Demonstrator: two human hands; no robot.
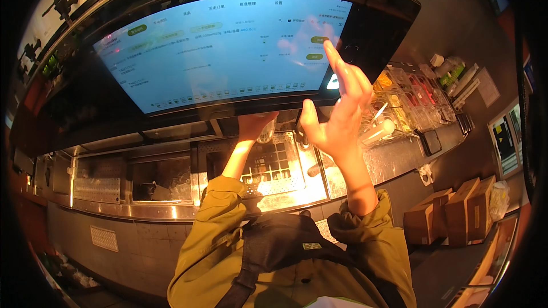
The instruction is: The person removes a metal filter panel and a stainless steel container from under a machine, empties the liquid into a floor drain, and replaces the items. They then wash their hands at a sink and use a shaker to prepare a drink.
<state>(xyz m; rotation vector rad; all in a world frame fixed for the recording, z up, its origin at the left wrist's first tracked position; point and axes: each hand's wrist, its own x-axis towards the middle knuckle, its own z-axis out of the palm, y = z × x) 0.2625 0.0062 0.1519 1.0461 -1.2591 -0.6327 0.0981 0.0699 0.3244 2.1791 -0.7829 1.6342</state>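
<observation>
A wide touchscreen (222, 68) in a black housing tilts before me, lit blue and bearing writing and several green buttons. My right hand (344, 111) is raised at its right side, thumb spread away from the fingers and nothing in the grasp. The index fingertip meets the upper green button (320, 39); whether it presses or hovers is hard to tell. Below the screen's lower edge, my left hand (252, 126) is around a clear cup (266, 132). The screen hides most of that hand and the cup's upper part. Under the cup lies a perforated metal drip tray (274, 162).
Clear bins (411, 90) of colourful ingredients stand on the right counter, beside a white cylinder (379, 131) and a black frame-like holder (429, 142). A metal sink well (160, 182) is set in the left counter. Cardboard boxes (462, 211) sit at the lower right.
</observation>
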